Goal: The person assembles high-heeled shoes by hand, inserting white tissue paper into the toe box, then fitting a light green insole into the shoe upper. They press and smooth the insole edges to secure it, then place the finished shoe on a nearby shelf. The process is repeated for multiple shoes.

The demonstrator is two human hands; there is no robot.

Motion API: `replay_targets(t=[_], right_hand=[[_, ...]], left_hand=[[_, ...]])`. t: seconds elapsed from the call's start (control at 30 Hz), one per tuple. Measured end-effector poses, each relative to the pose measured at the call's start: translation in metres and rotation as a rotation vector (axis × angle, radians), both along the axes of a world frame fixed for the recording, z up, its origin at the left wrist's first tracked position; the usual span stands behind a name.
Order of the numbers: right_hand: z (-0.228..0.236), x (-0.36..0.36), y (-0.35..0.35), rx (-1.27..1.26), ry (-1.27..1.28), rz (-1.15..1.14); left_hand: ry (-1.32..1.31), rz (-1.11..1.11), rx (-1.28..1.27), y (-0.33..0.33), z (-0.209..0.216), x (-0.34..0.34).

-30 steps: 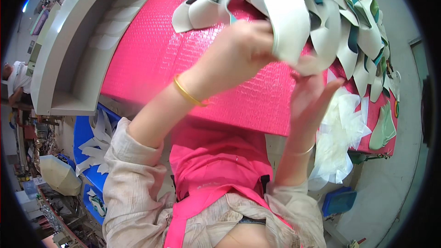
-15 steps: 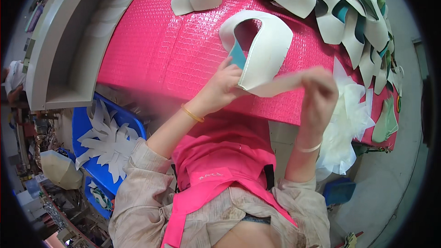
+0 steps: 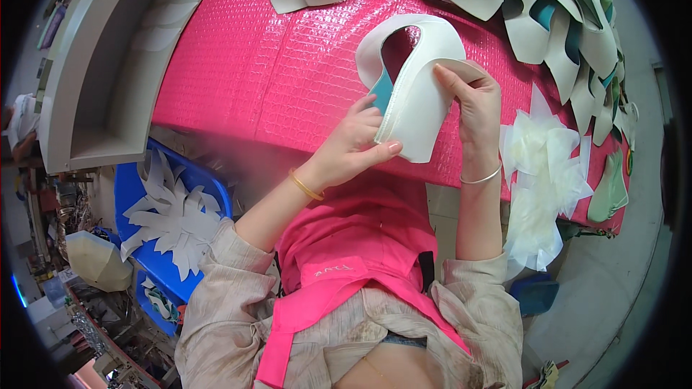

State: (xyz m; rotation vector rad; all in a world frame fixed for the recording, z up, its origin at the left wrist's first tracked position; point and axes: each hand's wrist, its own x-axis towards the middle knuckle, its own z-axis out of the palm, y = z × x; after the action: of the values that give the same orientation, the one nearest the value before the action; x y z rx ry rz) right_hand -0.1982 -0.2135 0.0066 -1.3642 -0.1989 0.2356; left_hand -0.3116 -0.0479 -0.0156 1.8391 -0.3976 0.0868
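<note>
Pink table mat [image 3: 274, 72] below, white shoe upper [image 3: 418, 94] now lower, nearer, pinched by left hand [image 3: 357, 144] and right hand [image 3: 472, 97].

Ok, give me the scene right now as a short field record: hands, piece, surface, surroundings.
left hand: grips the lower edge of the white shoe upper
right hand: pinches the upper's right edge
upper: white outside, teal lining, held above the table
table: pink mat
far edge: row of similar uppers
lower left: blue bin with white cut pieces
</note>
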Motion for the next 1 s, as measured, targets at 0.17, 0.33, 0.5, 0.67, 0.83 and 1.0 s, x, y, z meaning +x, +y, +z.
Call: replay_targets(t=[0.17,0.33,0.5,0.67,0.83,1.0], right_hand=[[-0.012,-0.012,0.005,-0.053,0.008,0.016],[-0.011,-0.022,-0.003,-0.109,-0.121,-0.034],[0.008,-0.035,0.000,-0.195,-0.161,0.009],[-0.012,-0.009,-0.002,-0.299,-0.320,-0.174],[-0.031,0.011,-0.033,0.182,0.344,0.097],[-0.013,-0.023,-0.010,0.008,0.099,0.057]], left_hand=[[-0.040,-0.047,-0.027,0.003,-0.006,-0.003],[0.284,-0.027,-0.141,0.017,-0.023,-0.017],[0.466,0.109,-0.547,0.000,0.008,-0.004],[0.570,0.028,-0.753,-0.023,0.034,0.014],[0.526,0.004,-0.754,-0.019,0.029,0.003],[0.566,0.061,-0.404,-0.019,0.013,-0.012]])
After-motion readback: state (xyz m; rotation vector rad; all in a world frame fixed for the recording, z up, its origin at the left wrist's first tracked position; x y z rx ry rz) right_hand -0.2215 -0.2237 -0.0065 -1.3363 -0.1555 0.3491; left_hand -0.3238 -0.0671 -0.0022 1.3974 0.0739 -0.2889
